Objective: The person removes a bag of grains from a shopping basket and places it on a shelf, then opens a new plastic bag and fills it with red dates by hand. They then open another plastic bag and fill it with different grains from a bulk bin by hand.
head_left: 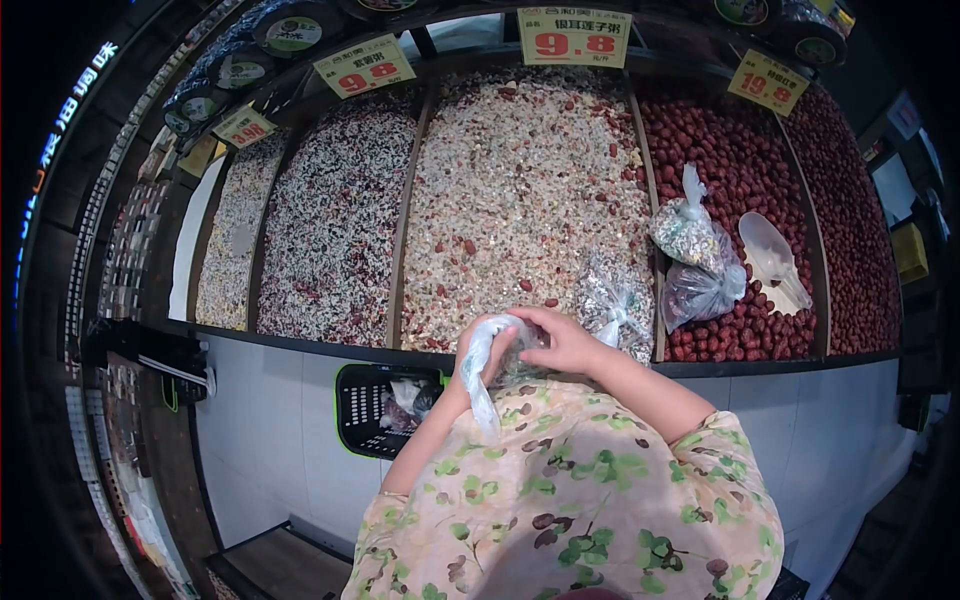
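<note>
The bag (pixel 481 378) is between the two hands, close to the body and just in front of the middle bin (pixel 402 250). The left hand (pixel 466 352) curls narrowly round its long twisted neck, which hangs over the fingers; that hold probably stops the neck from unwinding. The right hand (pixel 568 342) bends in from the other side, thumb and forefinger apart in a curve, the forefinger at the plastic, perhaps to steady or work it; whether it pinches anything, I cannot tell.

A knotted bag (pixel 612 308) sits on the grain (pixel 500 190) in the middle bin's near right corner, likely put there to be within reach. Right of the middle bin, two filled bags (pixel 694 262) rest together on the dates (pixel 720 140), beside a clear scoop (pixel 766 246), which probably lies there for serving them. Below the middle bin's near left corner, the basket (pixel 358 438) holds more bags (pixel 405 400), perhaps to leave both hands free. Price signs (pixel 575 38) stand behind, facing the person.
</note>
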The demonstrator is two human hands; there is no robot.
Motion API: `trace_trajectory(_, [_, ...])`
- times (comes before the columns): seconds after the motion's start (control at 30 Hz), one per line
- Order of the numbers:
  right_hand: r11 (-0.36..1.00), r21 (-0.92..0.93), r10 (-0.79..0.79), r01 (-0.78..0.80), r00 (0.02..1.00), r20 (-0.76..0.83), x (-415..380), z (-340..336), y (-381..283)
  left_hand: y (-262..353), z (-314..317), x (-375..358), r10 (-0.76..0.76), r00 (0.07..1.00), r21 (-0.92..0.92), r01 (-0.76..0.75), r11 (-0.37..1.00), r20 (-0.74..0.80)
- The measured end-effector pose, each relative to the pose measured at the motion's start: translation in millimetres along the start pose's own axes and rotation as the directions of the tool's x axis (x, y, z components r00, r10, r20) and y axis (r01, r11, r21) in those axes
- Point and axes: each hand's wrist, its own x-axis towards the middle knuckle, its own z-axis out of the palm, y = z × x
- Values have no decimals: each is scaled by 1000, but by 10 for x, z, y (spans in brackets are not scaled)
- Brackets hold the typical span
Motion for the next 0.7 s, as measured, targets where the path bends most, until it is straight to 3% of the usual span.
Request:
trace_trajectory(0.07, [996, -87, 23, -26, 999, -35, 64, 27, -82, 78, -37, -19, -153, 985, -37, 157, 987, 79])
trace_trajectory(0.1, [983, -175, 42, -54, 997, -70, 93, 19, -113, 63, -27, -28, -155, 985, -36, 158, 987, 79])
trace_trajectory(0.13, [977, -139, 153, -162, 985, -76, 128, -15, -159, 32, -8, -38, -188, 982, -163, 189, 968, 20])
trace_trajectory(0.17, [977, -138, 151, -160, 986, -75, 154, -39, -107, 4, -2, -44, -227, 973, -290, 208, 934, -35])
trace_trajectory(0.2, [971, -24, 237, -240, 968, -78, 169, -65, 0, -20, -48, -50, -395, 916, -339, 350, 873, -73])
trace_trajectory(0.23, [944, 90, 323, -317, 944, -69, 180, -97, 71, -79, -90, -28, -395, 916, -340, 348, 874, -76])
trace_trajectory(0.27, [916, 267, 336, -301, 937, -96, 182, -124, 123, -156, -132, 5, -389, 919, -570, 286, 770, -65])
trace_trajectory(0.3, [916, 265, 336, -302, 937, -92, 168, -168, 128, -199, -188, 14, -381, 923, -762, 207, 614, -57])
trace_trajectory(0.37, [819, 529, 341, -222, 930, -137, 119, -265, 139, -260, -333, -57, -389, 921, -747, 234, 622, -35])
trace_trajectory(0.4, [785, 598, 301, -163, 944, -137, 112, -280, 186, -268, -366, -90, -328, 944, -665, 266, 698, 33])
trace_trajectory(0.47, [766, 621, 296, -166, 948, -112, 70, -316, 244, -259, -372, -153, -269, 953, -479, 304, 824, 142])
trace_trajectory(0.5, [747, 644, 290, -166, 953, -92, 71, -329, 181, -213, -344, -165, -269, 953, -480, 303, 823, 140])
trace_trajectory(0.57, [749, 638, 251, -180, 968, -21, 41, -331, 16, -155, -289, -172, -199, 977, -262, 213, 941, 77])
trace_trajectory(0.63, [750, 632, 213, -196, 976, 51, 18, -309, -165, -117, -287, -167, -221, 975, -246, 223, 943, 36])
trace_trajectory(0.7, [881, 447, 90, -157, 982, 168, 14, -295, -283, -114, -324, -163, -249, 965, -255, 223, 941, -77])
